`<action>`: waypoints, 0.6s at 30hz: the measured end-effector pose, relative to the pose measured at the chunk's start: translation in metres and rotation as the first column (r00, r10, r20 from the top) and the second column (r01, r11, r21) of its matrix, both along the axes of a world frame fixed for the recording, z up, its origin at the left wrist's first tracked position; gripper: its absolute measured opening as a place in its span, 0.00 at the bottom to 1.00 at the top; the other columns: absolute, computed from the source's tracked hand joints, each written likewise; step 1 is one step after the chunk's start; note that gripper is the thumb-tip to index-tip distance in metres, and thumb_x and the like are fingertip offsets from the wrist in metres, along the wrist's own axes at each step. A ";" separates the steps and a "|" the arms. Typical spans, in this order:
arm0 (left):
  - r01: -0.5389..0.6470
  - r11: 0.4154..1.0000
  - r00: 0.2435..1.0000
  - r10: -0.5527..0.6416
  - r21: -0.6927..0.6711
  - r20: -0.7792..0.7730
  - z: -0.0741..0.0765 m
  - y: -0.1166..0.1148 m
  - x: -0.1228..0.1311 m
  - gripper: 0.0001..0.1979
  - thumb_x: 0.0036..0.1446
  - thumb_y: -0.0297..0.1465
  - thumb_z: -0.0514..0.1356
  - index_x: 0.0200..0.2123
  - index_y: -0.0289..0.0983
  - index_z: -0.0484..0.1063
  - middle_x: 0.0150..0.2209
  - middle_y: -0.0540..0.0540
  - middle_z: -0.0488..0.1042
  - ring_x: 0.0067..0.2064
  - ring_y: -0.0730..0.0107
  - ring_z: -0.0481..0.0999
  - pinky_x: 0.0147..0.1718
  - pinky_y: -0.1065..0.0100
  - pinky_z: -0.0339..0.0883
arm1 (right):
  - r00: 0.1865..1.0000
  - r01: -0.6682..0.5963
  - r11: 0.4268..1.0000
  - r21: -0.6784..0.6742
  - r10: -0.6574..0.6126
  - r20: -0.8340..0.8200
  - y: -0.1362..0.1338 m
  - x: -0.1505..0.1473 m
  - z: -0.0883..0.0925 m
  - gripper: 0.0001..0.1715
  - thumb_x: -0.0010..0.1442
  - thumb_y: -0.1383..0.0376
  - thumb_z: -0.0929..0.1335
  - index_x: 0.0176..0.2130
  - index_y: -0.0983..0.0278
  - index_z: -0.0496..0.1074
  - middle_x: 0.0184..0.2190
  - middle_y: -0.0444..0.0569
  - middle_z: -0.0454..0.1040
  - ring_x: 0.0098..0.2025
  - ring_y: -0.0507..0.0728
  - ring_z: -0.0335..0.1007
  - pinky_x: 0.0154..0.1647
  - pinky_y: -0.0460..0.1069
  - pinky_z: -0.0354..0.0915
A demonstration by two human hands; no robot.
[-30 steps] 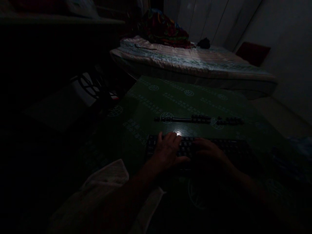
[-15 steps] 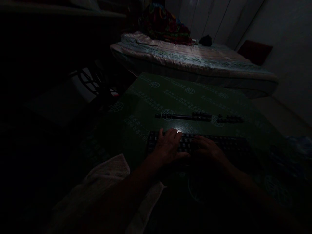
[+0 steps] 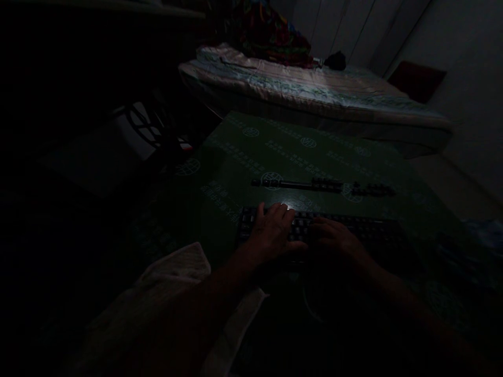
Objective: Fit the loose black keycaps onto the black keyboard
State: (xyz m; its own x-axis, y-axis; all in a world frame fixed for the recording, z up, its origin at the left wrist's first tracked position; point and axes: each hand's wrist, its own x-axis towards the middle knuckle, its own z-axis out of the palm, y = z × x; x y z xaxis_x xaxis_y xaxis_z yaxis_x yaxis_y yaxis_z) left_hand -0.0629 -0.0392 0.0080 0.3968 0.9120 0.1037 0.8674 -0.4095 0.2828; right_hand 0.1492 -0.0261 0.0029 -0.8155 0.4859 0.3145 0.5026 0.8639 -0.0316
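A black keyboard (image 3: 377, 230) lies on a green tabletop with pale printed writing and globe emblems. My left hand (image 3: 273, 228) rests over its left part, fingers spread on the keys and thumb stretched to the right. Just beside it, my right hand (image 3: 332, 238) is on the middle keys with its fingers bent and close together. Whatever may be between those fingertips is lost in the dark. Beyond the keyboard runs a row of small black pieces (image 3: 326, 185) that look like loose keycaps, with a long bar among them.
A pale cloth (image 3: 176, 267) lies at the near left, by my left forearm. Past the green table (image 3: 236, 136) stands a bed (image 3: 314, 94) with a dark red patterned blanket (image 3: 271, 36). A dim bluish item (image 3: 463, 256) sits at the right.
The fingers of my right hand have curled in slightly. My left hand keeps its place on the keyboard. The whole view has shifted slightly.
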 end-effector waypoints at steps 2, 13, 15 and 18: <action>-0.002 1.000 1.000 0.002 0.008 -0.003 -0.001 0.000 0.000 0.33 0.52 0.52 0.58 0.53 0.36 0.60 0.56 0.36 0.64 0.59 0.51 0.60 0.58 0.40 0.42 | 1.000 0.001 1.000 0.030 -0.002 0.020 -0.001 -0.002 0.002 0.06 0.57 0.65 0.68 0.32 0.61 0.76 0.41 0.52 0.74 0.51 0.60 0.67 0.46 0.55 0.67; -0.004 1.000 1.000 0.004 0.026 0.000 -0.004 0.001 0.001 0.33 0.52 0.52 0.57 0.53 0.35 0.60 0.56 0.35 0.65 0.58 0.49 0.60 0.58 0.40 0.42 | 0.999 -0.022 0.946 0.324 0.029 -0.018 -0.026 0.000 -0.003 0.16 0.64 0.70 0.59 0.38 0.67 0.74 0.43 0.56 0.75 0.54 0.61 0.64 0.49 0.56 0.65; -0.003 1.000 1.000 0.003 0.022 0.000 -0.004 0.001 0.000 0.34 0.52 0.52 0.57 0.53 0.35 0.61 0.56 0.35 0.65 0.58 0.49 0.60 0.57 0.40 0.42 | 0.999 -0.021 0.943 0.332 0.029 -0.020 -0.031 -0.001 -0.004 0.15 0.64 0.70 0.59 0.38 0.67 0.74 0.44 0.57 0.74 0.55 0.62 0.63 0.50 0.57 0.64; 0.000 1.000 1.000 0.000 0.003 0.001 -0.003 0.001 0.000 0.34 0.51 0.53 0.58 0.53 0.36 0.61 0.56 0.35 0.65 0.59 0.49 0.60 0.58 0.40 0.41 | 0.999 -0.015 0.949 0.316 0.031 -0.045 -0.037 -0.004 -0.007 0.14 0.64 0.70 0.60 0.39 0.68 0.73 0.44 0.58 0.75 0.57 0.64 0.63 0.51 0.60 0.64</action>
